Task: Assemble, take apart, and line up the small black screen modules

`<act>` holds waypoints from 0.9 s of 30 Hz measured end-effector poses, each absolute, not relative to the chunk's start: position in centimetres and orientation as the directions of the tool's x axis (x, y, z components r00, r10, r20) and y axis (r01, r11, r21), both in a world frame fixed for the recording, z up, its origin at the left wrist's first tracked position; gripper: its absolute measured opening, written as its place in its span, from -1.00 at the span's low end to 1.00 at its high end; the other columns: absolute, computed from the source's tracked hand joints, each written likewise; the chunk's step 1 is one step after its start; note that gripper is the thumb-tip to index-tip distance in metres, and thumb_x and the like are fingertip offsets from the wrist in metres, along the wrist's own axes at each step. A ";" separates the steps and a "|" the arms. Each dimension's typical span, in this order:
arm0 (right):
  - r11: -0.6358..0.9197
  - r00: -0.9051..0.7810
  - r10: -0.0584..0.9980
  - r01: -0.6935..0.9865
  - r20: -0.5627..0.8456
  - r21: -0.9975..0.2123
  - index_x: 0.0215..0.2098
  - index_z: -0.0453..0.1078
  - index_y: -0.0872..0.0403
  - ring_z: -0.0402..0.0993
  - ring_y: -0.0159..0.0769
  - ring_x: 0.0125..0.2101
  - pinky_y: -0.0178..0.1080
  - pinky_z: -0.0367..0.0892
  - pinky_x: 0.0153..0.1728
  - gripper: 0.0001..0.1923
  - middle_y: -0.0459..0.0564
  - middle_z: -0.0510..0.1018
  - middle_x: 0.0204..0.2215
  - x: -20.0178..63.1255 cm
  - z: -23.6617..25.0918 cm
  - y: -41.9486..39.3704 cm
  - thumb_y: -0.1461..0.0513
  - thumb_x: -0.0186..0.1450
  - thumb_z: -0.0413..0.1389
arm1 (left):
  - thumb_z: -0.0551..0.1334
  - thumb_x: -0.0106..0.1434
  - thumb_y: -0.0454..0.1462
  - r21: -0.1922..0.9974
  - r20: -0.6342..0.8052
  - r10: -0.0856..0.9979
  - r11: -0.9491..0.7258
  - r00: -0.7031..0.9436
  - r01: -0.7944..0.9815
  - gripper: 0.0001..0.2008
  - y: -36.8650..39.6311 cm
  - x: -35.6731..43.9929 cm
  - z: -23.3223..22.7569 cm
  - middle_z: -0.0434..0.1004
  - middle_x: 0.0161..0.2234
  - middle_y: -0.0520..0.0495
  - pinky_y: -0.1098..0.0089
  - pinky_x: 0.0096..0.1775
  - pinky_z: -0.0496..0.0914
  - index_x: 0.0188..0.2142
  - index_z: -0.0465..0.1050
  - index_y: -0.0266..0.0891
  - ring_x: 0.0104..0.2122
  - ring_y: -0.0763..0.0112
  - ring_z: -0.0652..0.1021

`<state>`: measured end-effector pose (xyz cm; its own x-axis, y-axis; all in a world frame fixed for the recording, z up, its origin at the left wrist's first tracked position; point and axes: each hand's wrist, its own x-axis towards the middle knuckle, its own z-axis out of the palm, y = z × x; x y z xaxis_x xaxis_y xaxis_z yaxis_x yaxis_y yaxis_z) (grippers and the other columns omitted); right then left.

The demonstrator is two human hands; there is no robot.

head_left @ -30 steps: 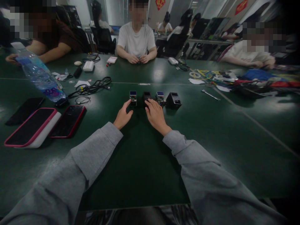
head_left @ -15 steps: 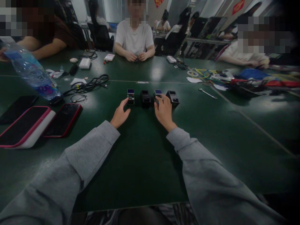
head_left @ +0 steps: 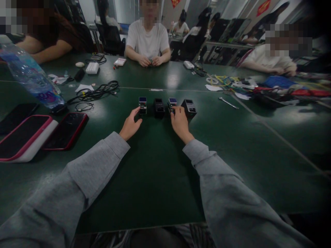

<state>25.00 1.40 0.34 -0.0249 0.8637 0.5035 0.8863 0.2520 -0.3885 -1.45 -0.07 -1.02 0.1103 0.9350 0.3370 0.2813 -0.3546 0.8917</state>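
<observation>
Four items stand in a row on the green table (head_left: 144, 179). At the left end is a small circuit board with a screen (head_left: 142, 104); my left hand (head_left: 130, 124) touches its near left side, thumb spread away from the fingers. Beside it is a black plastic casing (head_left: 158, 107). My right hand (head_left: 180, 123) has curled fingers and thumb at the near edge of a second circuit board with a screen (head_left: 172, 101), partly covering it. Just right of that hand stands another black casing (head_left: 190, 107), its top edge catching light.
To the left are phones (head_left: 67, 131), a tilted water bottle (head_left: 33, 75) and black cables (head_left: 100, 92). A wrench (head_left: 228, 103) and a heap of wires (head_left: 274, 86) lie to the right. Across the table sits a person in a white shirt (head_left: 148, 41); others sit at both sides.
My right hand's fingers have drawn in closer at the second circuit board. My left hand stays at the first board. The whole view has shifted slightly.
</observation>
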 end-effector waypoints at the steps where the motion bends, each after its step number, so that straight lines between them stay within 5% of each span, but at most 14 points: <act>1: 0.252 -0.024 0.864 0.885 0.503 -0.391 0.15 0.30 0.13 0.41 0.03 0.09 0.11 0.42 0.08 -0.64 0.29 0.32 0.12 25.0 0.3 1.4 0.30 0.42 -0.05 | 0.22 0.26 -0.39 0.891 0.339 0.934 -0.357 0.113 0.279 -0.38 -0.1 -1.5 -1.1 0.28 0.34 -0.18 -0.03 0.38 0.10 0.31 0.22 -0.15 0.36 0.13 0.27; 12: 0.263 -0.026 0.873 0.867 0.487 -0.424 0.19 0.25 0.15 0.29 0.07 0.19 0.15 0.37 0.13 -0.60 0.35 0.26 0.17 24.7 0.1 1.5 0.31 0.39 -0.08 | 0.20 0.26 -0.41 0.897 0.319 0.941 -0.339 0.114 0.283 -0.38 -0.2 -1.4 -0.8 0.29 0.33 -0.18 -0.02 0.39 0.09 0.31 0.22 -0.16 0.36 0.13 0.28; 23: 0.274 -0.057 0.816 0.914 0.575 -0.298 0.22 0.23 0.16 0.05 0.15 0.30 0.31 0.13 0.24 -0.59 0.35 0.15 0.26 24.0 0.6 1.1 0.24 0.44 -0.13 | 0.18 0.26 -0.43 0.900 0.293 0.951 -0.309 0.099 0.307 -0.39 -0.7 -1.1 -0.1 0.31 0.32 -0.22 -0.01 0.37 0.14 0.30 0.22 -0.20 0.34 0.13 0.31; 27: 0.366 -0.158 0.793 0.896 0.589 -0.252 0.25 0.22 0.08 0.06 0.07 0.32 0.24 0.15 0.25 -0.59 0.26 0.15 0.30 22.2 1.7 -0.3 0.21 0.49 -0.16 | 0.21 0.30 -0.39 0.814 0.392 0.914 -0.397 0.104 0.424 -0.41 -0.2 -1.9 0.3 0.33 0.30 -0.24 0.04 0.34 0.18 0.31 0.21 -0.22 0.30 0.15 0.35</act>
